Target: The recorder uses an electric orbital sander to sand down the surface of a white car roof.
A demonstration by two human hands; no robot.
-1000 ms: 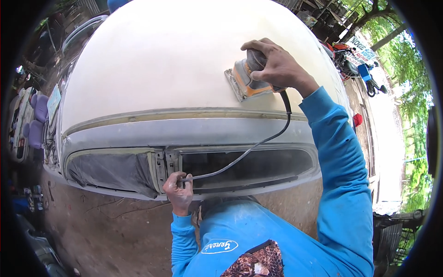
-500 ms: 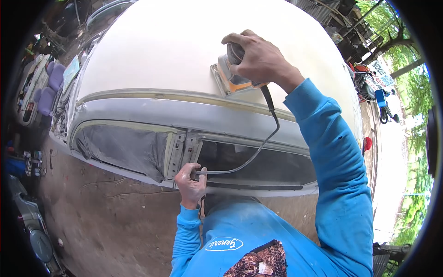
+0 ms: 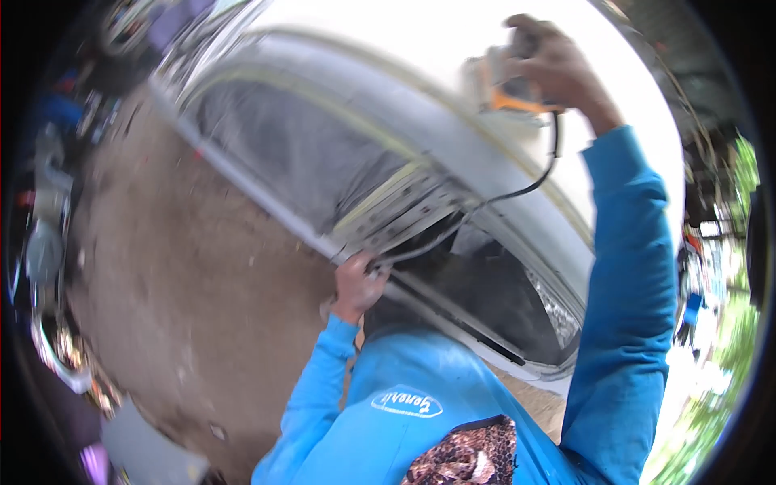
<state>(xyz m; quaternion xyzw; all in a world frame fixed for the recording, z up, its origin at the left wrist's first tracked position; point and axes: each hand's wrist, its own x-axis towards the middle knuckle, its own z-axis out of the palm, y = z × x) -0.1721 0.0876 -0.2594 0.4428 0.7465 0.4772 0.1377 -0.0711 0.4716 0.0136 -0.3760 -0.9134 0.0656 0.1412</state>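
Note:
My right hand (image 3: pixel 550 69) is wrapped round the top of an orange and grey electric sander (image 3: pixel 505 87), which is on the white car roof (image 3: pixel 404 32) at the upper right. From the sander a dark power cord (image 3: pixel 517 192) curves down across the car's side. Its lower part is gripped in my left hand (image 3: pixel 360 283), close to the door pillar (image 3: pixel 404 206) between two window openings. The sander and right hand are smeared by motion.
Grey sheeting covers the rear window opening (image 3: pixel 283 145); the other opening (image 3: pixel 493 275) is dark inside. Bare brown ground (image 3: pixel 186 283) lies left of the car. Car parts, including a grey bumper-like piece (image 3: pixel 44 234), line the far left.
My view has turned, so the car now slants down to the right. The sander and my right hand appear farther right and higher. Both hands keep their holds.

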